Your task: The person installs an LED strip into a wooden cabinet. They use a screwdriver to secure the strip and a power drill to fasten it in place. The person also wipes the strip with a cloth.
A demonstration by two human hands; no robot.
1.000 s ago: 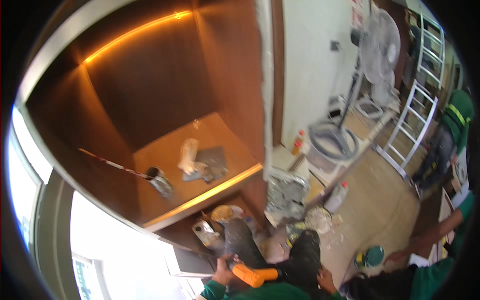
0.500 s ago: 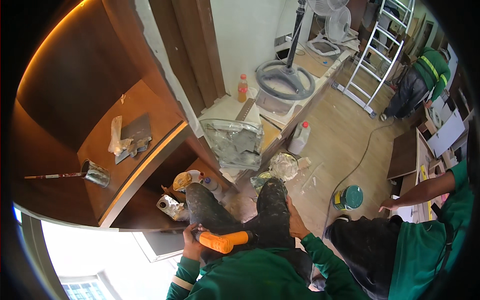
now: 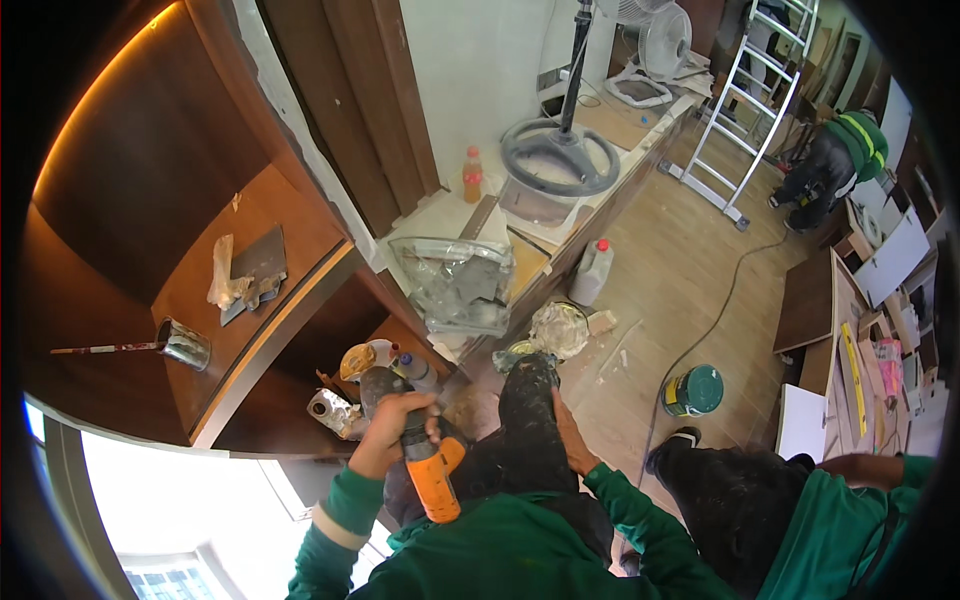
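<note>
My left hand is closed around the dark end of an orange and black hand-held power tool. The tool is held above my left thigh, its orange body slanting down toward my waist, with a short orange stub sticking out to the right. Its exact kind is not clear. My right hand lies against the outer side of my right thigh, fingers stretched along the dark, dust-marked trousers. Nothing shows in that hand. Ahead of my knees is a plastic-covered bucket.
A curved wooden shelf at left carries a can and a putty blade. Ahead are a clear plastic bag, a white jug and a fan stand. A green bucket, a cable and a co-worker are at right.
My left hand has moved up and forward, swinging the tool from lying sideways to slanting toward my waist. The co-worker beside me has drawn an outstretched arm back. My right hand stays on my thigh.
</note>
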